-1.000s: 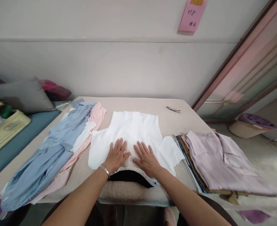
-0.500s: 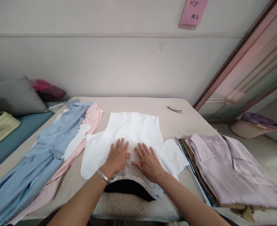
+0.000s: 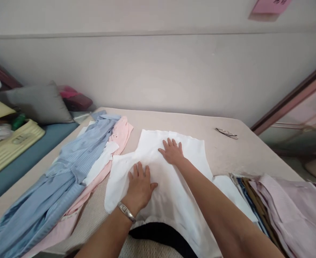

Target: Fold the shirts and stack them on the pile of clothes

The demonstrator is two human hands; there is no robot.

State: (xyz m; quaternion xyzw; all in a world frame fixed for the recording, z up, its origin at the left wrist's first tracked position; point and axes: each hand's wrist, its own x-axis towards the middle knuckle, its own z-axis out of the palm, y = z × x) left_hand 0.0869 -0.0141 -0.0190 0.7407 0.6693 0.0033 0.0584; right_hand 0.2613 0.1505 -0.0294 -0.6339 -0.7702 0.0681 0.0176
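Your left hand (image 3: 140, 182) lies flat, palm down, fingers together and stretched out, pressing on the near-left part of the white garment (image 3: 174, 193). It has no grip on the cloth. Your right hand (image 3: 172, 152) is just as flat and open, fingers slightly spread, resting farther out near the garment's far edge. A silver bracelet (image 3: 126, 212) sits on your left wrist.

The white garment is spread face down in the middle of the worktop (image 3: 228, 157), widening into a flap on the left. Its cloth is thin and smooth, with a few soft creases. A dark piece of fabric (image 3: 160, 236) shows at its near edge.

Half a second ago both hands lay side by side near the near hem. Since then your right hand has slid away from you up the cloth, while the left has stayed close to where it was.

To the left, touching the white flap, lies a pink shirt (image 3: 121, 130), and a blue striped shirt (image 3: 66, 179) lies loose and rumpled over it. To the right, just beside the garment, is a stack of folded shirts (image 3: 295, 208) with a pale lilac one on top and darker edges beneath. Small metal snips (image 3: 226, 133) lie near the worktop's far right edge, well apart from the clothes. The worktop has a beige, nubbly woven cover. A grey cushion (image 3: 39, 104) rests against the wall beyond the left side.
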